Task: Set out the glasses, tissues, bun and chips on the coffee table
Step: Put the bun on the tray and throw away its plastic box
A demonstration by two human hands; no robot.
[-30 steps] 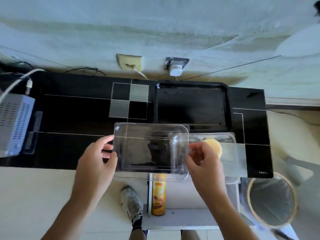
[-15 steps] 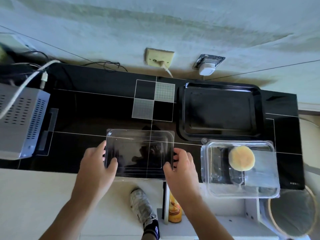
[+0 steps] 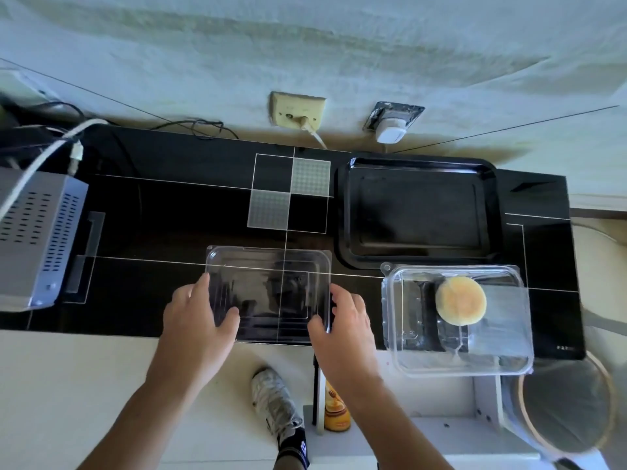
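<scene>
A clear plastic lid [image 3: 268, 283] lies flat on the black coffee table [image 3: 152, 215] near its front edge. My left hand [image 3: 200, 317] grips its left near corner, thumb on top. My right hand [image 3: 342, 323] grips its right near corner the same way. To the right stands the open clear container [image 3: 400, 354] with a round yellow bun [image 3: 460, 300] inside; it overhangs the table's front edge. A yellow chips can [image 3: 336, 412] stands on a white shelf [image 3: 407, 435] below the table, partly hidden by my right forearm.
A black tray [image 3: 342, 212] sits at the back right of the table. A grey vented box [image 3: 37, 232] with a white cable stands at the left end. A round bin [image 3: 570, 401] is on the floor at right, and my shoe [image 3: 274, 398] below.
The lid went left, off the bun container, and down onto the table. Both hands stayed on it; my right hand shifted to its right near corner.
</scene>
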